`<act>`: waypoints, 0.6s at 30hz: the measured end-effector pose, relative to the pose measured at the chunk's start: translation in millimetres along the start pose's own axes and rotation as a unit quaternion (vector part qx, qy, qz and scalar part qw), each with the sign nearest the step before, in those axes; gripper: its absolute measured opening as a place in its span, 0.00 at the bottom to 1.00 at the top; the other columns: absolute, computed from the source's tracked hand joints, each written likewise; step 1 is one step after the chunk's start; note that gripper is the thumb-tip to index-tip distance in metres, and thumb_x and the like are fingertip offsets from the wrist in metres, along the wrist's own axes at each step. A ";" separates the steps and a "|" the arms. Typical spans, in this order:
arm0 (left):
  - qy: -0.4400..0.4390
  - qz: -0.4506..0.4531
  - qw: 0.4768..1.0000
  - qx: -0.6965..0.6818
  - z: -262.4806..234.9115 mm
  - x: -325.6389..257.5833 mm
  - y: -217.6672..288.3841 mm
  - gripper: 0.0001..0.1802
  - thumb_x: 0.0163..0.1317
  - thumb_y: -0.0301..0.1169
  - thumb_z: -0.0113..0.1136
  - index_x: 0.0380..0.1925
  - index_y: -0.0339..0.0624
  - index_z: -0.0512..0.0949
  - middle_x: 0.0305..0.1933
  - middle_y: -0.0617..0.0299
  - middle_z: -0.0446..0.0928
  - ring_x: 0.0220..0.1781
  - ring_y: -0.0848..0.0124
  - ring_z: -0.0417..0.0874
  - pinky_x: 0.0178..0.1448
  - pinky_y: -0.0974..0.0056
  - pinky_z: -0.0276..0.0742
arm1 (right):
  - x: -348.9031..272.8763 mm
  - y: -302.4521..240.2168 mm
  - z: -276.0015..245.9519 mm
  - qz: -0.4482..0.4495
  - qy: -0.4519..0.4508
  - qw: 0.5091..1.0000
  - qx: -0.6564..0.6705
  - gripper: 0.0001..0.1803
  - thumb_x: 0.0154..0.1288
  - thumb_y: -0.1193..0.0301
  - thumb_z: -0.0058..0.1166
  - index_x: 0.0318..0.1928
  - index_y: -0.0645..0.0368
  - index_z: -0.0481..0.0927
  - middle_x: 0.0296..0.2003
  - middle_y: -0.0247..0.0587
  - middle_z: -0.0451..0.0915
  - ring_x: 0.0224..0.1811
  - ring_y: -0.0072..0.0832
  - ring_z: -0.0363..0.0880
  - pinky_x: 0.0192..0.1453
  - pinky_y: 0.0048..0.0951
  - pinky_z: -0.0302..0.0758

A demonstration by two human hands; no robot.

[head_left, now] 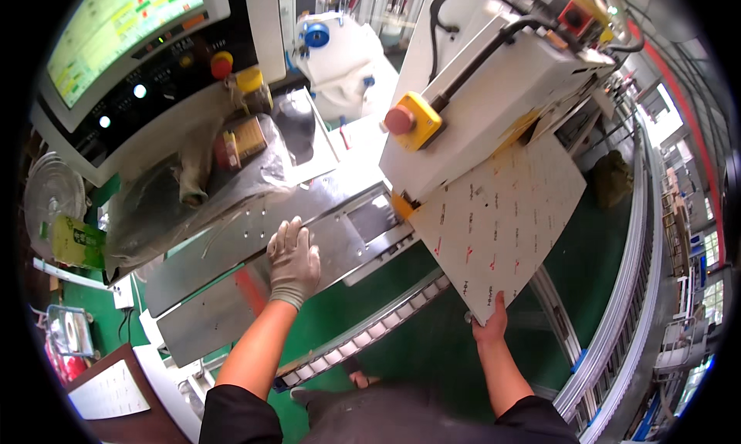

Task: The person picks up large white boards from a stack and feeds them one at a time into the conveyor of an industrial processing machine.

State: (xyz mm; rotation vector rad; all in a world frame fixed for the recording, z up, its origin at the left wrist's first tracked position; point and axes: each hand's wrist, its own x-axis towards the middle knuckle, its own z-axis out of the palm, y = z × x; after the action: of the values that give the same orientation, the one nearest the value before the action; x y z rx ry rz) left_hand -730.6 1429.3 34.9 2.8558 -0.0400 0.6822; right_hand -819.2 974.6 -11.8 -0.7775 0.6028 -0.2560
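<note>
Best done by keeping the steel plate pinned flat while feeding the sheet squarely, corner low and level. Left hand (gloved, grey) spread open, palm down on that plate. Right hand bare, pinching the near corner of the pale printed sheet, whose far end runs under the white machine housing.

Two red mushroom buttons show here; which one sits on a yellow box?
The button on the white machine housing, above the right hand. The other red button sits on the console.
</note>
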 end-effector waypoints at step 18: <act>-0.148 -0.113 0.974 -0.128 -106.6 -255.2 -44.4 0.32 0.69 0.49 0.55 0.67 0.42 0.72 0.69 0.48 0.74 0.74 0.49 0.70 0.76 0.46 0.64 | -5.7 263.4 -277.7 -0.055 -0.425 0.445 -0.787 0.20 0.76 0.57 0.50 0.42 0.58 0.89 0.39 0.47 0.88 0.38 0.33 0.86 0.44 0.40 0.80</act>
State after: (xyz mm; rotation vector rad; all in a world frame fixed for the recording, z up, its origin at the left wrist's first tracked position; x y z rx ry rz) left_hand -1002.5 1489.1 4.6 2.6307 0.1406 0.1859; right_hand -989.3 998.6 -353.9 -2.5578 -0.4638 0.7847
